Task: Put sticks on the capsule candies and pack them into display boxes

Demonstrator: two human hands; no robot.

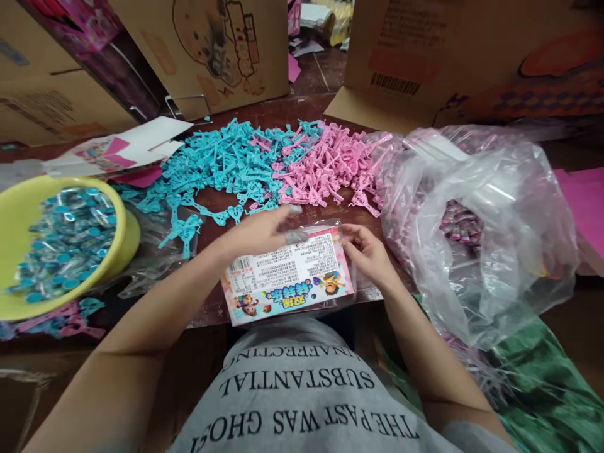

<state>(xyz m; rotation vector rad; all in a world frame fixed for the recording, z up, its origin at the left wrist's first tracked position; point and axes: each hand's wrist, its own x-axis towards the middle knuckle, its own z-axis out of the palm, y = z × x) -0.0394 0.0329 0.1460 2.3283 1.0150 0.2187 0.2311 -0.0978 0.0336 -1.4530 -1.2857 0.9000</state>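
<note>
A flat printed packet (287,286) with a clear plastic edge lies at the table's front edge, close to my body. Small text, a barcode and cartoon children cover its face, upside down to me. My right hand (367,253) pinches the packet's right edge between thumb and fingers. Across the packet's upper left part stretches my left hand (262,231), its fingers extended and apart, with grey coverings on some fingertips. It is slightly blurred. Just beyond my hands lie a heap of turquoise plastic pieces (226,157) and a heap of pink plastic pieces (325,163).
At left, a yellow basin (129,242) holds many small turquoise-capped items. A large clear plastic bag (514,251) of small pink items stands at right. Cardboard boxes (264,56) line the back. Paper sheets (160,135) lie at the left, and green sheeting (542,371) hangs at lower right.
</note>
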